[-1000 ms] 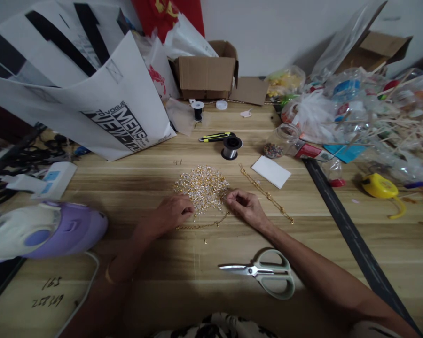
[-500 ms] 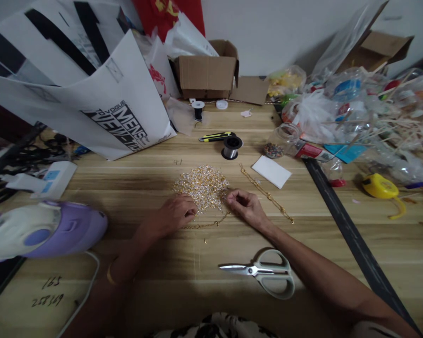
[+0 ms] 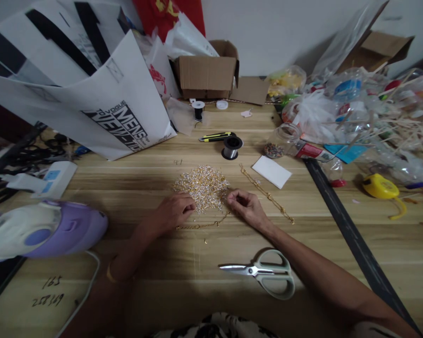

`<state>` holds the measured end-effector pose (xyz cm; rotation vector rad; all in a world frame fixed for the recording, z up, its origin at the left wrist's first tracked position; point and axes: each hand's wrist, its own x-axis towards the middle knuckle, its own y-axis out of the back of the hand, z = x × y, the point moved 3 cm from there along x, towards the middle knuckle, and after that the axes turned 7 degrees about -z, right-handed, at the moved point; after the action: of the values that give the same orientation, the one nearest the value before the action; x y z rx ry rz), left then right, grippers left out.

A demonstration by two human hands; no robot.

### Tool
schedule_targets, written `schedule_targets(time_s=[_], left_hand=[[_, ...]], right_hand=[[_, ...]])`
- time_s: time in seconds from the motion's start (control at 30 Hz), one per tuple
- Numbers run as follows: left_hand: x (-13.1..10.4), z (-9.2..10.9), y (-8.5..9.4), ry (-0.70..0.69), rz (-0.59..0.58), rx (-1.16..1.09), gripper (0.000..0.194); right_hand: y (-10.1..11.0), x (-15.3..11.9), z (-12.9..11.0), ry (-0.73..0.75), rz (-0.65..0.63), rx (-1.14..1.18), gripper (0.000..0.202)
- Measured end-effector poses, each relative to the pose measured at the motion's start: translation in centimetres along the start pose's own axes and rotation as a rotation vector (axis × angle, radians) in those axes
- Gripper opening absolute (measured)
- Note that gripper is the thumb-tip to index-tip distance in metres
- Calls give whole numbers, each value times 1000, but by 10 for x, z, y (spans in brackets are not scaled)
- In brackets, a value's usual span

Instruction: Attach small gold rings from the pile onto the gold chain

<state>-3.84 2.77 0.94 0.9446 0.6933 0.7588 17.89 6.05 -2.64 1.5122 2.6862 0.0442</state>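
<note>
A pile of small gold and clear beads or links [image 3: 202, 185] lies loose on the wooden table. At its lower left edge, my left hand [image 3: 176, 209] rests with its fingers curled together; whatever is in them is hidden. On the right side of the pile, my right hand [image 3: 246, 206] holds thumb and forefinger in a pinch, and I cannot make out anything between them. Just in front of the pile lies a thin gold chain [image 3: 200, 226], its left end close to my left hand. Another gold chain [image 3: 268, 195] stretches diagonally beyond my right hand.
Scissors [image 3: 257, 271] lie nearest me. Behind the pile are a wire spool [image 3: 231, 147], a yellow-black cutter [image 3: 213, 137] and a white card [image 3: 271, 172]. A purple-white appliance [image 3: 63, 230] stands left, a big white bag [image 3: 127, 108] behind it. A tape measure [image 3: 379, 186] sits right.
My left hand has shifted slightly left, uncovering more of the near chain's left end. My right hand has barely moved, still pinched beside the pile.
</note>
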Motion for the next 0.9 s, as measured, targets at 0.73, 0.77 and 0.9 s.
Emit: schedule_targets(time_s=[0.73,0.77,0.9], left_hand=[[1,-14,1,59,131,-229,11],[1,-13,1,49,127,-220,12],[1,-12,-1,-1,124,-188,14]], right_hand=[[0,0,1,7,-2,-6,19],[1,0,2,6,-1,-6,19],[1,0,3,4,-1,-14,20]])
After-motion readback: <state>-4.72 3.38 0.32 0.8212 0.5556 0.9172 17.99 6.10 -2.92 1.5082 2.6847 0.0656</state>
